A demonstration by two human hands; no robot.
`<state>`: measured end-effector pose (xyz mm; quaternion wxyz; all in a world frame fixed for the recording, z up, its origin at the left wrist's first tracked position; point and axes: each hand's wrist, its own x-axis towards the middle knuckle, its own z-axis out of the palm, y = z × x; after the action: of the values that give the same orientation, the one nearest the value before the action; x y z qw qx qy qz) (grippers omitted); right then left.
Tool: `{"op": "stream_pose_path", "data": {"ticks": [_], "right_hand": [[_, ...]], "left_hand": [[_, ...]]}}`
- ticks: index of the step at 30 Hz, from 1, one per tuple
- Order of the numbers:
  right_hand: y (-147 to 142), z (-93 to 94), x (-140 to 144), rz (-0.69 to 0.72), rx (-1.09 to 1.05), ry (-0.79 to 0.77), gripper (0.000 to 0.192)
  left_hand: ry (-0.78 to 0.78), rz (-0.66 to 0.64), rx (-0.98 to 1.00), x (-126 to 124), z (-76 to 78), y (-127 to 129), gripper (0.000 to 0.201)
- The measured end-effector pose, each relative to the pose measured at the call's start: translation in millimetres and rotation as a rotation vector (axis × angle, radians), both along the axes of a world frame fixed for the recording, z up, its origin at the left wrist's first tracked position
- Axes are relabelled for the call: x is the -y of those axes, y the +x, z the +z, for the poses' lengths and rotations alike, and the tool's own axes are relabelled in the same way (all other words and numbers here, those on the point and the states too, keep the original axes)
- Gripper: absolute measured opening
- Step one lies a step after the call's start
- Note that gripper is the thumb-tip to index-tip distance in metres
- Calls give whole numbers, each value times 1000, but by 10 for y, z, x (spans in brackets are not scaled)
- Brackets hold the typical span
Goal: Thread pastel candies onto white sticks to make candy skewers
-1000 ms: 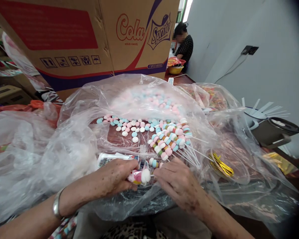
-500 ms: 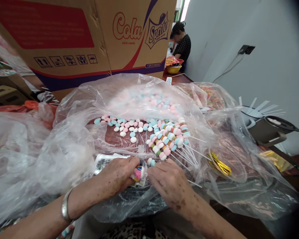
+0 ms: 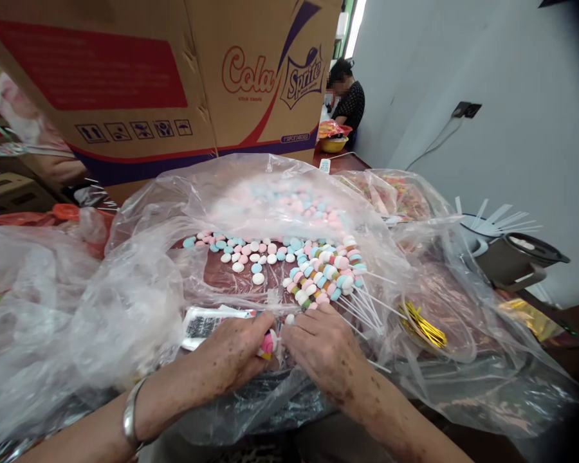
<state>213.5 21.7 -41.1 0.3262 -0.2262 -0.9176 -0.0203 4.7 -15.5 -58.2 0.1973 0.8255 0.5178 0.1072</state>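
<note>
My left hand [image 3: 234, 355] and my right hand [image 3: 324, 350] meet at the near edge of a clear plastic sheet [image 3: 139, 302]. Between their fingertips sits a candy stick in a printed wrapper [image 3: 269, 341], pink and white, mostly hidden by my fingers. The left hand grips the wrapper end; the right pinches the stick side. Just beyond lies a bunch of finished candy skewers [image 3: 325, 273] with white sticks fanned to the right. Loose pink, blue and white candies [image 3: 251, 252] are scattered behind. A printed wrapper stack [image 3: 203, 320] lies by my left hand.
A large Cola Sprite cardboard box [image 3: 174, 83] stands behind. Gold twist ties [image 3: 423, 325] lie in a clear dish at right. A dark cup with white sticks [image 3: 504, 247] sits far right. Crumpled plastic bags [image 3: 33, 302] fill the left. Another person [image 3: 346, 96] sits in the back.
My hands have closed together on the wrapped candy stick, covering most of it. The view has shifted slightly downward.
</note>
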Motion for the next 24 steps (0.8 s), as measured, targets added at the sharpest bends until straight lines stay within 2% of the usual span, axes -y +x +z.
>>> {"op": "stream_pose_path", "data": {"ticks": [5, 7, 11, 14, 16, 19, 24], "right_hand": [[125, 116, -15, -4, 37, -147, 36], [104, 120, 22, 3, 68, -248, 33], [-43, 56, 114, -61, 156, -487, 32], [-110, 24, 117, -115, 184, -554, 32], [-90, 30, 74, -99, 170, -507, 32], [3, 72, -12, -52, 104, -354, 31], [77, 150, -87, -9, 31, -117, 35]], "left_hand": [[128, 47, -161, -28, -6, -141, 13], [214, 40, -199, -23, 10, -122, 13], [370, -63, -189, 12, 16, -6, 13], [426, -56, -176, 24, -16, 43, 17], [419, -35, -173, 17, -25, 40, 17], [341, 8, -162, -6, 20, 1, 6], [13, 84, -43, -25, 171, -74, 18]]}}
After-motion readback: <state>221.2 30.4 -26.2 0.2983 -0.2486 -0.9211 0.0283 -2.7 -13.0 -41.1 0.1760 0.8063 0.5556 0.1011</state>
